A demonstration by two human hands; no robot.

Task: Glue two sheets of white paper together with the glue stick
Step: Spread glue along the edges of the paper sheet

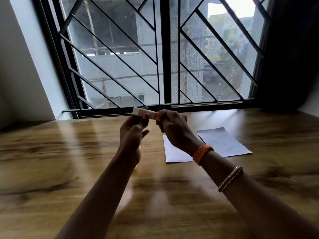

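Above the wooden counter (86, 152), in front of the window, both hands hold the glue stick (146, 114) level between them. The left hand (133, 128) has its fingers clamped on the white end, the right hand (172, 128) has its fingers clamped on the coloured end, both forearms raised, as if twisting or uncapping it. The two white paper sheets (224, 142) lie flat on the counter to the right, just overlapping; no glue looks applied, so gluing and pressing seem left to do

Two hands (133, 128); one glue stick (146, 114), two paper sheets (222, 142); two wrist bands (202, 153)
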